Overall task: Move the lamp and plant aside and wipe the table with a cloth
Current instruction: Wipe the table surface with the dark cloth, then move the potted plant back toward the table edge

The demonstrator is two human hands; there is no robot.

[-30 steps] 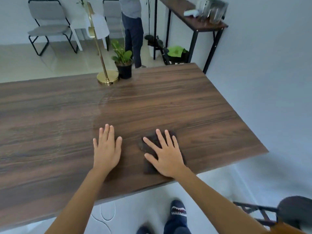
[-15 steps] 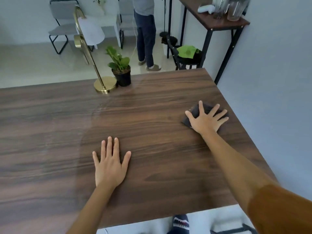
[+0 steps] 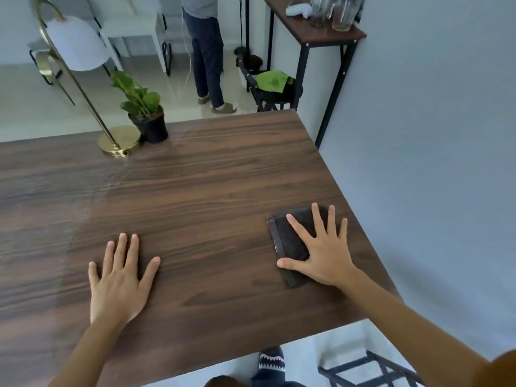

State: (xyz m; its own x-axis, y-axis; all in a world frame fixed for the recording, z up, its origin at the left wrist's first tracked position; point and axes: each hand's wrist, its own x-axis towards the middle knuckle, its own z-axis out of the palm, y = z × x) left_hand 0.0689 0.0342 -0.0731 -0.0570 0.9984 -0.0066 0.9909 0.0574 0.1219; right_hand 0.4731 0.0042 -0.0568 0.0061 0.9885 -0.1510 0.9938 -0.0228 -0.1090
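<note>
My right hand (image 3: 321, 248) presses flat, fingers spread, on a dark folded cloth (image 3: 287, 241) near the right edge of the dark wooden table (image 3: 209, 191). My left hand (image 3: 120, 280) lies flat and open on the bare wood near the front, holding nothing. At the far left edge stands a brass lamp (image 3: 118, 141) with a round base, a slanted stem and a white shade. Right beside its base sits a small green plant (image 3: 145, 110) in a black pot.
A person (image 3: 206, 51) stands beyond the table's far edge. A narrow wooden console (image 3: 321, 32) with glass jars stands at the wall on the right. A black stool with a green item (image 3: 275, 82) sits under it. Chairs stand at the back left.
My right hand slid the cloth from the front middle out to the far right, then back toward me along the right edge. My left hand stayed flat on the table.
</note>
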